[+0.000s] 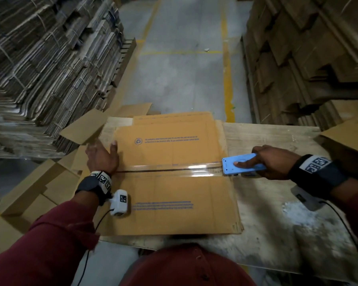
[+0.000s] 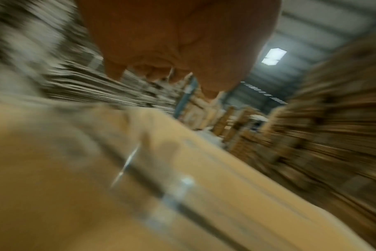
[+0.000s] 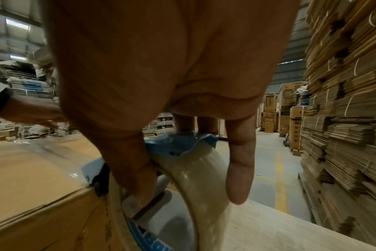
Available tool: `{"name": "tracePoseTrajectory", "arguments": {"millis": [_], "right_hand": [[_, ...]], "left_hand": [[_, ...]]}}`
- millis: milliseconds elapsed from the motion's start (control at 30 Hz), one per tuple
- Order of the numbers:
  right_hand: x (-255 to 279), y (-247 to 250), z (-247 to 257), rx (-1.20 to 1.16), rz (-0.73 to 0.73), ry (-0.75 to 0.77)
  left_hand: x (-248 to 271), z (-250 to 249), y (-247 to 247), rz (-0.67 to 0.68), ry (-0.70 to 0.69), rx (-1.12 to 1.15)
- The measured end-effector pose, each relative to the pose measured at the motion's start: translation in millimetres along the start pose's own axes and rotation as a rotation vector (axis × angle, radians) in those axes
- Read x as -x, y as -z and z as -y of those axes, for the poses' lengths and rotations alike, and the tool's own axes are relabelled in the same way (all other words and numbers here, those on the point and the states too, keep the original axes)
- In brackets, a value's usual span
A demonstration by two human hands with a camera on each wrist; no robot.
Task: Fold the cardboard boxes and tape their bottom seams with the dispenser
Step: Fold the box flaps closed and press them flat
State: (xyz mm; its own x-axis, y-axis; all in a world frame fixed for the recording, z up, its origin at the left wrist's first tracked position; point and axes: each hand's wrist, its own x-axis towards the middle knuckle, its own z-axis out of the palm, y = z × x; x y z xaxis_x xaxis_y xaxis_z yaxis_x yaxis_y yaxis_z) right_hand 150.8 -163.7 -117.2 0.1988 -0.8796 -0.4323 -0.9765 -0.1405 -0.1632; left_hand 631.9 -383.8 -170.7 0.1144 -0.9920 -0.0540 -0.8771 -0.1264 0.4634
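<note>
- The cardboard box [image 1: 170,174] lies at the centre of the head view on a pale wooden worktop [image 1: 277,213], its bottom flaps folded shut and facing up.
- It is tan, with a blue recycling mark and lines of blue print on the far flap and more blue print on the near flap.
- A dark seam runs left to right across the middle of the box, where the two flaps meet; a glossy strip of clear tape [image 1: 174,168] covers it and catches the light.
- The blue tape dispenser [image 1: 243,166] sits at the right edge of the box, at the end of the strip.
- The right hand [image 1: 275,162] has its grip closed around the dispenser, forefinger stretched along its flat blue side; in the right wrist view the clear tape roll [image 3: 204,178] shows under the fingers.
- The left hand [image 1: 102,156] is at the left end of the seam, fingers straight, holding nothing; whether it touches the box I cannot tell.
- Stacks of flat cardboard [image 1: 50,65] fill the upper left and upper right.
</note>
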Motion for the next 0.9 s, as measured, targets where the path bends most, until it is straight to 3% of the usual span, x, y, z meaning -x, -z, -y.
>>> {"name": "tracePoseTrajectory", "arguments": {"millis": [100,200,267,333,433,533,700,767,900], "right_hand": [[-4,0,-1,0.008,-0.008,0.026],[-4,0,-4,0.014,-0.003,0.037],[-4,1,-4,0.008,0.01,0.037],[-3,1,-4,0.007,0.024,0.031],[-2,1,-3,0.017,0.043,0.011],[-2,-1,-2,0.016,0.05,-0.011],[-4,-1,-2,0.014,0.064,0.019],[-3,-1,-2,0.038,0.056,0.024],[-5,4,-6,0.101,0.064,0.069]], "left_hand": [[24,-60,-14,0.121,-0.271,0.016],[107,-131,-46,0.362,-0.553,-0.012],[168,-160,-78,0.525,-0.641,-0.145],[212,-177,-110,0.617,-0.625,-0.266],[238,-186,-136,0.583,-0.597,-0.306],[227,-172,-132,0.58,-0.591,-0.313],[164,-88,-87,0.481,-0.299,-0.349],[152,-65,-70,0.505,-0.208,-0.387],[164,-88,-78,0.548,-0.192,-0.389]]}}
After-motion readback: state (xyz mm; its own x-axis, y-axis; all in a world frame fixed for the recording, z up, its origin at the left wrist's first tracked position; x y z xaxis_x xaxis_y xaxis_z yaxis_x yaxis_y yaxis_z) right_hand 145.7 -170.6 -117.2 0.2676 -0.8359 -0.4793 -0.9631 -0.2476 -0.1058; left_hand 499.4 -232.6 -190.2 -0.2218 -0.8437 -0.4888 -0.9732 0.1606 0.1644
